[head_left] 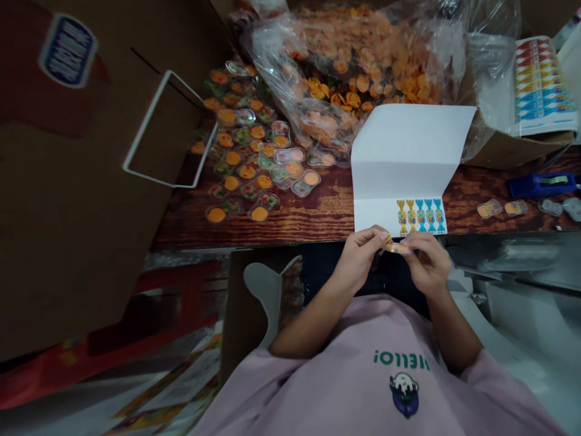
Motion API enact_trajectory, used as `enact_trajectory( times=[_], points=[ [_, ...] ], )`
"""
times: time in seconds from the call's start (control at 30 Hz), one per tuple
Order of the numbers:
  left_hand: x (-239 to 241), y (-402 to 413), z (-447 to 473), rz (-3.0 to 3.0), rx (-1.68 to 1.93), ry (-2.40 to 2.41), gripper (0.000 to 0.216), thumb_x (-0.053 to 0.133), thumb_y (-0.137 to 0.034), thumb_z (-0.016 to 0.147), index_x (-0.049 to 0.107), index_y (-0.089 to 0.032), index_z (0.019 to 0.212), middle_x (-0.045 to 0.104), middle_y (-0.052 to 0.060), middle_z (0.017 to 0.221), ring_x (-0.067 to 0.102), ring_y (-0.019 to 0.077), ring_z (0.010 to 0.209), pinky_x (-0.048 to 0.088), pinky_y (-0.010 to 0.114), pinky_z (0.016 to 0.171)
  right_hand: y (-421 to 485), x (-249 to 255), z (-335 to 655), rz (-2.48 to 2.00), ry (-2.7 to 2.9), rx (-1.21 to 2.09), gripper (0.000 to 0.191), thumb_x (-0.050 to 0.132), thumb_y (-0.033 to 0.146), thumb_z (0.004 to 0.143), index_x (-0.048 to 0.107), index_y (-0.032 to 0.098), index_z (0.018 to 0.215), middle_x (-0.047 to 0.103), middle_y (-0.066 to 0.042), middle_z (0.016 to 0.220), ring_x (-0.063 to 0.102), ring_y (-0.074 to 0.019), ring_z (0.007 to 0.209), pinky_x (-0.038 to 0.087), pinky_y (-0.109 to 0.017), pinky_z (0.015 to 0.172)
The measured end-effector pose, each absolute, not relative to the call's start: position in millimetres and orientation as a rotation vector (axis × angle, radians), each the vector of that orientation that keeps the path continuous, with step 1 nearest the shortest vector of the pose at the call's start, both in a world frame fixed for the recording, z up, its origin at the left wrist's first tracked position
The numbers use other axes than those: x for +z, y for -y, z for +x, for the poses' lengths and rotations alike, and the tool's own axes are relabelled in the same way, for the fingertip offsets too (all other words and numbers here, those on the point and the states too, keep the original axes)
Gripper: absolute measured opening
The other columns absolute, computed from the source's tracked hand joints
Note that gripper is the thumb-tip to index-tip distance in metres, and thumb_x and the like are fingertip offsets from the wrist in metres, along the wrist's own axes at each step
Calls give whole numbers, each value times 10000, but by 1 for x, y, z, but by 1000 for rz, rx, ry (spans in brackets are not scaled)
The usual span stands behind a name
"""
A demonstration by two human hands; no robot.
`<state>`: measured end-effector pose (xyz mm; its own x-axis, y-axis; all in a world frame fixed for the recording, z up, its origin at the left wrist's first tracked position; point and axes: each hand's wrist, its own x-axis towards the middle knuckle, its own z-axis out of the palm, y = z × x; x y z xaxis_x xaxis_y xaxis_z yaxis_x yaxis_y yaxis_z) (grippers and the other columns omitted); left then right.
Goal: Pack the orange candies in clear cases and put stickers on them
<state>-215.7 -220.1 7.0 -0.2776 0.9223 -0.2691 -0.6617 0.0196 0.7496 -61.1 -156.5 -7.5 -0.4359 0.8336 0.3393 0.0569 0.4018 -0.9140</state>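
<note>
My left hand (363,251) is closed in a pinch at the table's front edge, with a small yellow sticker (387,239) at its fingertips. Facing it, my right hand (426,260) grips one end of a small clear plastic container (396,247) with orange in it. Sticker and container touch or nearly touch; the fingers partly cover both. Just beyond my hands lies a creased white sticker sheet (402,175), its near end bearing several candy-shaped yellow and blue stickers (420,215).
Many similar containers (247,171) are spread over the wooden table (333,212) at left. Behind them lies a large clear bag (363,54) of orange pieces. At right are a box with sticker sheets (542,88), a blue tape dispenser (542,184) and two containers (502,208).
</note>
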Motion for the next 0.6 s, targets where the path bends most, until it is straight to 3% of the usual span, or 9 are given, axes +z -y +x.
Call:
enact_trajectory(
  times=[0.17,0.27,0.4,0.5,0.6],
  points=[
    [3,222,-223,259,1383,-823,304,925,-414,721,755,-163,748,724,51,1002,632,118,748,516,248,684,145,-13,-40,-464,2166,855,99,741,287,932,800,342,991,803,-20,929,754,-218,862,660,-480,851],
    [-1,227,-218,224,1296,-812,336,948,-395,696,802,-165,894,734,46,895,624,105,680,502,231,636,142,-10,-37,-124,2387,557,206,663,176,973,776,282,1110,809,-54,1077,762,-211,965,677,-451,878],
    [-10,231,-210,116,1312,-845,611,983,-316,646,749,-156,1187,718,12,828,632,86,669,485,202,639,142,-5,-36,99,2502,243,272,563,96,998,718,160,1213,780,-149,1155,747,-239,1049,681,-439,873],
    [-17,232,-209,19,1395,-919,818,1026,-287,557,666,-171,1282,734,-1,835,677,109,710,523,216,680,143,-8,-33,90,2518,311,332,587,76,980,678,156,1289,763,-162,1167,728,-261,1103,673,-462,898],
    [-22,234,-209,59,1484,-1059,717,1038,-333,514,698,-157,1120,766,20,814,702,137,692,544,229,656,143,-11,-28,-12,2452,504,380,612,56,960,665,151,1324,751,-168,1150,708,-282,1139,664,-473,906]
  ],
)
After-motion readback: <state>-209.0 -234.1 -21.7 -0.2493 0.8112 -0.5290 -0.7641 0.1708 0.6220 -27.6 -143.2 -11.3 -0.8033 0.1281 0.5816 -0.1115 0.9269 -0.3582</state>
